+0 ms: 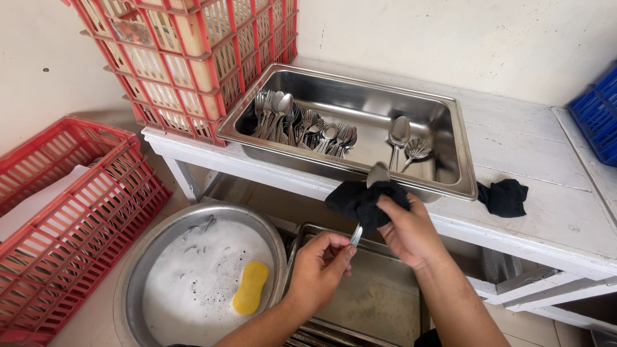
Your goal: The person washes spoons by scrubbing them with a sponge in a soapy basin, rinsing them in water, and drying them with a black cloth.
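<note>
Cutlery (302,125) in pan (450,128) (basin (138,270) below)

The spoon's (376,177) middle is hidden by the black cloth (363,200). The blue crate (599,112) is cut off at the right edge, the upper red crate (186,58) at the top. Items under the foam in the round basin (138,270) cannot be told.

A black cloth (363,199) wraps a silver spoon (376,177) at the frame's centre. At 12 o'clock, a shiny steel pan (450,122) holds silver cutlery (302,125). Red lattice crates (193,58) fill 9 to 11 o'clock. At 7 o'clock, a yellow sponge (250,287) floats in white suds. A blue crate (598,109) edges 3 o'clock, above a white table (533,148).
</note>
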